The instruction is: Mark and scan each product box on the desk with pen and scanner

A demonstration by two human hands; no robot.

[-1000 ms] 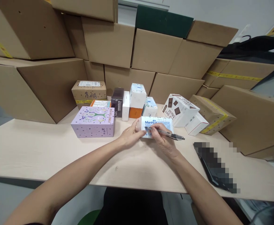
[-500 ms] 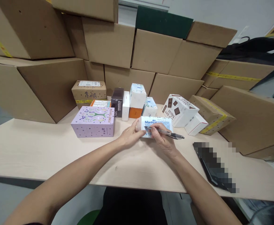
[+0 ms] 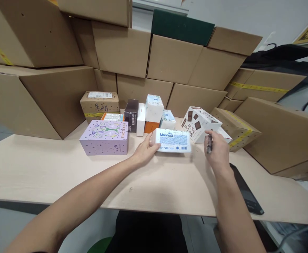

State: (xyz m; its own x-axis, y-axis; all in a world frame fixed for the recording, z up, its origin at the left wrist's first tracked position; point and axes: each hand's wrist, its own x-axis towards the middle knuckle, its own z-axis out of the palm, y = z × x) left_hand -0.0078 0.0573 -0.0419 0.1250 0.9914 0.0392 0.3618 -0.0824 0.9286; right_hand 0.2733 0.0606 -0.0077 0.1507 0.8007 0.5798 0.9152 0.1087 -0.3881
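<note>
One pen, apparently within the right grip.

Manhua pk: wht, blu txt | FINDTEA bx: lilac, dk specks | ctns: brn

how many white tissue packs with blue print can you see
3: the Manhua pack, gripped by the left hand; a second pack, atop the orange box; a third pack, just right of that box. More may be hidden behind things.

Seemingly a storage workspace (cardboard boxes along a pale table).
</note>
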